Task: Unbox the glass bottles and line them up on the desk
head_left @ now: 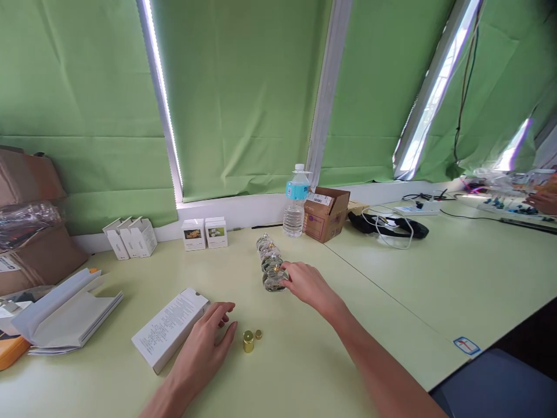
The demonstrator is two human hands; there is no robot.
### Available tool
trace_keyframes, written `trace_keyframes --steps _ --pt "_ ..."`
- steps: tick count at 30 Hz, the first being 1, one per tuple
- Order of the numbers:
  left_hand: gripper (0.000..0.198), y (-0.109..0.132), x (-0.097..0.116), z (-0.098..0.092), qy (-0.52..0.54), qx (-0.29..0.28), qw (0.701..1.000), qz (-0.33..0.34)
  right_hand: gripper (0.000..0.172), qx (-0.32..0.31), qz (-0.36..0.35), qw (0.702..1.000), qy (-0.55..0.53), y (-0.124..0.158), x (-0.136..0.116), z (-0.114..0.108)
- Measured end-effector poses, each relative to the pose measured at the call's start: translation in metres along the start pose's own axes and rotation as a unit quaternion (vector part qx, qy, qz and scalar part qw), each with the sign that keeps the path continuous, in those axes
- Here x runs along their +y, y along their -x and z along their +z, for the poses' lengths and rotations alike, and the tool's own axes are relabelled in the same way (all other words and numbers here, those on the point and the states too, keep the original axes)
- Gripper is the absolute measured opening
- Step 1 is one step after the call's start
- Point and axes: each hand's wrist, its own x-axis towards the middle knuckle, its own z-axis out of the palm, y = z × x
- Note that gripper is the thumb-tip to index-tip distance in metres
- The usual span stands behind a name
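Observation:
My right hand (pixel 307 284) reaches across the pale green table (pixel 300 371), its fingertips against the nearest of a row of small glass bottles (pixel 272 264) with gold details. The bottles lie end to end, pointing away from me. My left hand (pixel 204 342) rests lower left with its fingers apart and holds nothing. It sits beside a white printed box (pixel 167 328). Just right of that hand stand a gold metal cap (pixel 248 341) and a smaller gold cap (pixel 258 334).
Several small white boxes (pixel 129 238) stand along the wall. Behind the bottles are a plastic water bottle (pixel 296 203) and a cardboard box (pixel 326 216). A black pouch with white cable (pixel 387 226) lies right. Grey card packaging (pixel 65 310) lies left. A co-worker's hand (pixel 543 200) shows far right.

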Motion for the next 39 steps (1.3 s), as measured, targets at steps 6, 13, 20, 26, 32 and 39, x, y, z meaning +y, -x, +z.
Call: trace_keyframes --steps 6,13,20,26,32,39 --pt "0.028 -0.001 -0.002 0.0 -0.004 -0.001 1.0 0.002 0.023 0.003 0.025 1.0 0.011 0.008 0.002 -0.009" --pt "0.028 -0.002 -0.006 0.001 -0.019 0.008 1.0 0.009 0.037 -0.141 -0.177 0.944 -0.24 0.026 -0.025 -0.012" --pt "0.026 -0.003 -0.007 -0.001 -0.041 0.013 0.999 0.014 0.013 -0.107 -0.332 0.913 -0.213 0.038 -0.064 0.021" --pt "0.028 -0.001 -0.006 -0.002 -0.045 0.016 0.999 0.015 0.013 0.013 -0.176 0.981 -0.076 0.029 -0.042 0.004" --pt "0.029 -0.001 -0.007 -0.001 -0.045 0.011 0.999 0.02 0.012 -0.011 -0.117 0.993 0.025 0.023 -0.034 0.011" --pt "0.029 0.0 -0.007 -0.001 -0.052 0.01 0.998 0.03 0.022 -0.023 -0.081 0.996 0.031 0.022 -0.035 0.02"
